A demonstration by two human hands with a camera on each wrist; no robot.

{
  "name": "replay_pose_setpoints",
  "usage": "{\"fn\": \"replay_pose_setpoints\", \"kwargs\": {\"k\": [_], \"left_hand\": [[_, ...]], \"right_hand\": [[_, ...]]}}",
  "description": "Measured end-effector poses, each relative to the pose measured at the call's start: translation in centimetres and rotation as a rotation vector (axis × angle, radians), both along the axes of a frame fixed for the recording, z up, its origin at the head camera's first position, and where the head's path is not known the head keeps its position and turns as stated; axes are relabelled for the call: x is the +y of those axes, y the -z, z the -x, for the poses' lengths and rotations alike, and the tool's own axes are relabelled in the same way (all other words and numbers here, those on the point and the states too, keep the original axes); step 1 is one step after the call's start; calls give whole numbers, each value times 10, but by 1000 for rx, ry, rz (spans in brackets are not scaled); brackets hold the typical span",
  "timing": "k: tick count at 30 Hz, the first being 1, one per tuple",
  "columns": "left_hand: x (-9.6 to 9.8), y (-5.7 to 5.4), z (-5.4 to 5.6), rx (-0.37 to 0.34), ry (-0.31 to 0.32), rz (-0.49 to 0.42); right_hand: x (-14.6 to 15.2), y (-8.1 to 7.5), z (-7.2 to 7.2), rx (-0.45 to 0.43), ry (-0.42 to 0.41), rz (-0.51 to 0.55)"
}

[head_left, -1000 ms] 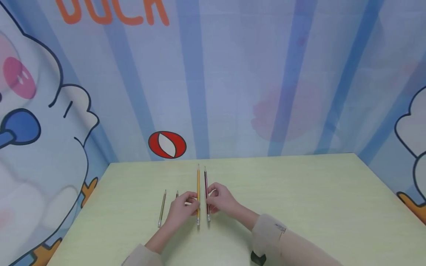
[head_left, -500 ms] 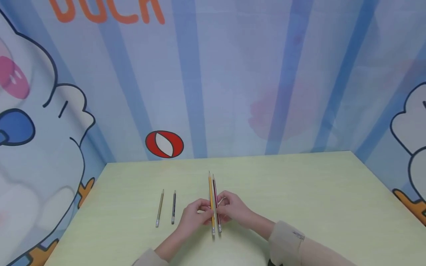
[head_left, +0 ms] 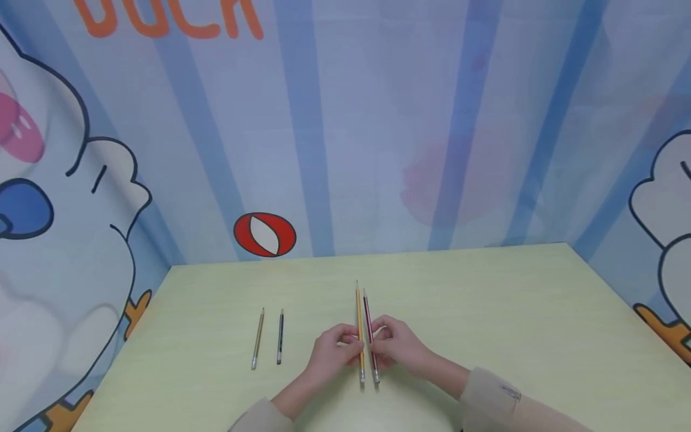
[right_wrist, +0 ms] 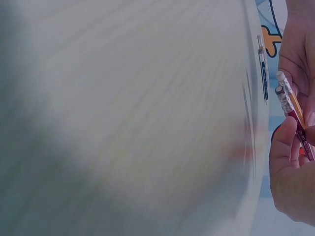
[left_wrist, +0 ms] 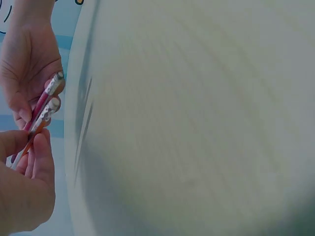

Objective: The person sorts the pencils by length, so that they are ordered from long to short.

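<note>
Near the middle of the table, the left hand [head_left: 332,355] pinches a yellow pencil [head_left: 358,312] between thumb and fingers. Close beside it on the right, a dark red pencil [head_left: 367,312] is pinched by the right hand [head_left: 402,345]. Both pencils point away from the person, eraser ends toward the body, with a narrow gap between them. In the left wrist view, the dark red pencil [left_wrist: 42,102] and the yellow pencil's eraser end [left_wrist: 49,108] appear raised off the table. The right wrist view shows the dark red pencil [right_wrist: 295,120] in front of the yellow one.
Two shorter pencils lie to the left of the hands: a gold one [head_left: 258,339] and a dark one [head_left: 281,336], side by side with a gap. The pale table [head_left: 486,312] ends at a blue striped backdrop [head_left: 367,150] behind it.
Both hands have moved right in view, carrying the yellow and dark red pencils away from the two shorter ones. The dark pencil, partly hidden by the left hand before, now shows fully.
</note>
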State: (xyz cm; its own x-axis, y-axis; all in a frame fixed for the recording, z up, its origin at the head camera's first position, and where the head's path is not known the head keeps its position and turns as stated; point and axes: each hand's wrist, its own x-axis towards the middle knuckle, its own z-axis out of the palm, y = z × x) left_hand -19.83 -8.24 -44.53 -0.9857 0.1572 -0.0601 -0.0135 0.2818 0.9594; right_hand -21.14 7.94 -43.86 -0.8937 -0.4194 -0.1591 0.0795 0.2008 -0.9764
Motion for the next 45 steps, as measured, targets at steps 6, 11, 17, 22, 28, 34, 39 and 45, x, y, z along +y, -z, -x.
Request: {"fn": "replay_pose_setpoints", "kwargs": {"k": [6,11,17,22,28,34,39,45], "left_hand": [[20,2,11,31,-17,23],[33,5,22,77,-52,112],[46,11,34,89,-82,189],[51,16,41,86,-98,234],[58,18,45,88,-137,303],[64,17,47,111,-163,429],[66,15,46,91,-168,475],[66,13,45,98,-148,481]], "right_hand": [[25,2,-2,16,50,-13],[47,4,-2,31,87,-42],[70,2,-2,52,132,-94],[84,1,-2,58,163,-108],[96,3,-1,46,203,-118],[101,3,-1,39,217,-109],[102,2,-2,43,200,-105],[102,4,0,38,199,-95]]}}
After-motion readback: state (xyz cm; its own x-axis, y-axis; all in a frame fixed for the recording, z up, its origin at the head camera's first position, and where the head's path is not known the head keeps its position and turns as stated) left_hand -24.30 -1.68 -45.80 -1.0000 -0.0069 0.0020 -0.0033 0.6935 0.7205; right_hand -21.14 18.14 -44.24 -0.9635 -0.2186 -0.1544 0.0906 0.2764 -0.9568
